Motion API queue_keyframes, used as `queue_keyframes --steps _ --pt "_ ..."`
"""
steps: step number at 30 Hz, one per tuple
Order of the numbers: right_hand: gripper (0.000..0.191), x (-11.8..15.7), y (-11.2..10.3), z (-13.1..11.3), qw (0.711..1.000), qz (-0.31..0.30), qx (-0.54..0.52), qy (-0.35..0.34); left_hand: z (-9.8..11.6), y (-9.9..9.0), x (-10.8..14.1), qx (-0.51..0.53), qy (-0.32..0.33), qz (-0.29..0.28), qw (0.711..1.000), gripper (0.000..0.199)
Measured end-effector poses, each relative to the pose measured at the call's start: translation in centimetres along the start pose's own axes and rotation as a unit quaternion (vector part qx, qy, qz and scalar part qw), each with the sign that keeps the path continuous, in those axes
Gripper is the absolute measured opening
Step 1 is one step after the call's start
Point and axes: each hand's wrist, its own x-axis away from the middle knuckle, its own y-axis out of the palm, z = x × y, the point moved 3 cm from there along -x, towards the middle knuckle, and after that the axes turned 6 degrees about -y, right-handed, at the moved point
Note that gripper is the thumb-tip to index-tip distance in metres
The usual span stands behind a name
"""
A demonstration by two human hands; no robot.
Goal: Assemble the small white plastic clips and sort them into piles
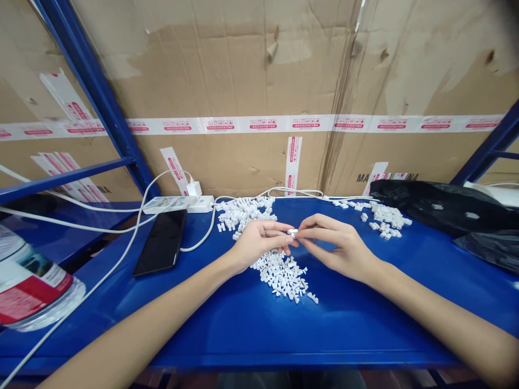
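My left hand (261,240) and my right hand (338,243) meet above the blue shelf (227,319). Between their fingertips is a small white plastic piece (292,232), pinched from both sides. Whether it is one part or two joined ones is too small to tell. Below the hands lies a pile of small white plastic parts (284,276). A second heap of white pieces (243,213), blockier in shape, sits behind my left hand. Farther right, beyond my right hand, is a looser group of white pieces (387,216).
A black phone (161,243) leans by a white power strip (178,204) on the left. White cables (133,232) cross the left side, near a large plastic bottle (32,281). Black plastic bags (441,208) lie at right. Taped cardboard (235,70) walls the back.
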Motion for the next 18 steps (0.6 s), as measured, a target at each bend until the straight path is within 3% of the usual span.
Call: queue_keyframes --steps 18 --pt "0.021 0.14 -0.07 -0.07 1.000 0.006 -0.020 0.009 -0.27 -0.03 0.15 0.015 0.016 -0.003 1.000 0.032"
